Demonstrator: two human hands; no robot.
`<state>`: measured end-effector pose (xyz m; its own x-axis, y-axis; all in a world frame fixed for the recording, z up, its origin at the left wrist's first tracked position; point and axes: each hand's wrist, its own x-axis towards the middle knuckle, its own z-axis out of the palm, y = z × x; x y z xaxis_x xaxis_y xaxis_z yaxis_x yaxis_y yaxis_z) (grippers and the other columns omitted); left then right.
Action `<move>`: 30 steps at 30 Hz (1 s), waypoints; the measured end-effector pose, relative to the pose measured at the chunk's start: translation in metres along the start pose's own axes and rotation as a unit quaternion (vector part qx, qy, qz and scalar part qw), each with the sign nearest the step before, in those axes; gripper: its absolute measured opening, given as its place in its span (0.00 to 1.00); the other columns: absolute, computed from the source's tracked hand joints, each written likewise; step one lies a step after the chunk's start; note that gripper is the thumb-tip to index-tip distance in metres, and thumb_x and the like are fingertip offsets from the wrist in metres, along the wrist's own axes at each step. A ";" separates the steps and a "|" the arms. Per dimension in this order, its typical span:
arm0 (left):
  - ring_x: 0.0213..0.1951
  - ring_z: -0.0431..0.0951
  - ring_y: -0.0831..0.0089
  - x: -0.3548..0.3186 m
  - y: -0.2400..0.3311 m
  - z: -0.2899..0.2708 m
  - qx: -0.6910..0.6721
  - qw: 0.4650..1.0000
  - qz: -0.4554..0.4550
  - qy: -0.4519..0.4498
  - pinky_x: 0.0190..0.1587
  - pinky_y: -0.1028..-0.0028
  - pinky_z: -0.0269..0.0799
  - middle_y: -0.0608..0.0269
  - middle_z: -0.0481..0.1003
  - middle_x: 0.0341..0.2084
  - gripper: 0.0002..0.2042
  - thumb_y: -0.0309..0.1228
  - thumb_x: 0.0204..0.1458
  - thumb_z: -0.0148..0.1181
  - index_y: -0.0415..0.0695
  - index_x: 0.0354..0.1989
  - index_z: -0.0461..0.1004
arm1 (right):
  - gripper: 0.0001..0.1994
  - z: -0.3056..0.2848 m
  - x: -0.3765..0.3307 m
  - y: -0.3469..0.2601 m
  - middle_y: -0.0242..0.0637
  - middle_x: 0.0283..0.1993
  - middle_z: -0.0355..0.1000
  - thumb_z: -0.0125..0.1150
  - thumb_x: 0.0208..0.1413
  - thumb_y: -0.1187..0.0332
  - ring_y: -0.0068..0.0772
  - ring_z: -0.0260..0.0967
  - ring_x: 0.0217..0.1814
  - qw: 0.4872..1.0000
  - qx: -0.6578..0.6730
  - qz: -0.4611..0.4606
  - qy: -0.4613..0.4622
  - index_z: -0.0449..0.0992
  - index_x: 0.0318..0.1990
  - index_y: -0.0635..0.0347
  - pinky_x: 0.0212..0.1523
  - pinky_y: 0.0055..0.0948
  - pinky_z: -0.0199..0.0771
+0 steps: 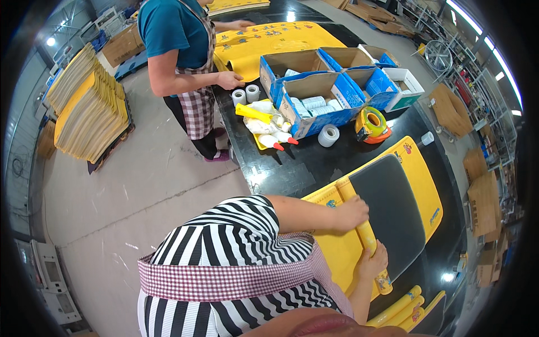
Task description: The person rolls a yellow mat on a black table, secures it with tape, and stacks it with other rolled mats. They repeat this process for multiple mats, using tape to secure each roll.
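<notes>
A yellow mat (418,168) with a black underside (393,208) lies on the dark table (292,168), partly rolled from its near edge. My left hand (351,213) presses down on the upper part of the yellow roll (368,238). Lower down the same roll, my right hand (373,263) is wrapped around it. My striped shirt and checked apron fill the lower left.
Finished yellow rolls (400,306) lie at the bottom right. Blue cardboard boxes (314,90), a tape roll (328,135), a tape dispenser (370,123) and bottles in a yellow tray (269,126) stand further along. A co-worker (179,50) handles another yellow mat (275,39). Stacked mats (84,106) sit on the floor.
</notes>
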<state>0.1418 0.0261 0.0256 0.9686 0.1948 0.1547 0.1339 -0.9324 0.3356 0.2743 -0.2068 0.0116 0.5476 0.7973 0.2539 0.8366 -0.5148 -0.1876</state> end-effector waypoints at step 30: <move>0.56 0.73 0.58 0.044 -0.001 -0.027 0.050 0.987 0.079 -0.129 0.61 0.57 0.63 0.57 0.77 0.49 0.22 0.43 0.54 0.70 0.45 0.53 0.78 | 0.27 -0.039 0.055 -0.010 0.48 0.45 0.77 0.82 0.42 0.56 0.58 0.72 0.53 0.985 0.044 0.072 -0.151 0.76 0.44 0.61 0.53 0.50 0.73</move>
<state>0.1791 0.0439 0.0569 0.9985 -0.0267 -0.0477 -0.0150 -0.9727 0.2315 0.2964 -0.1699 0.0648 0.6181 0.7827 -0.0729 0.7387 -0.6100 -0.2868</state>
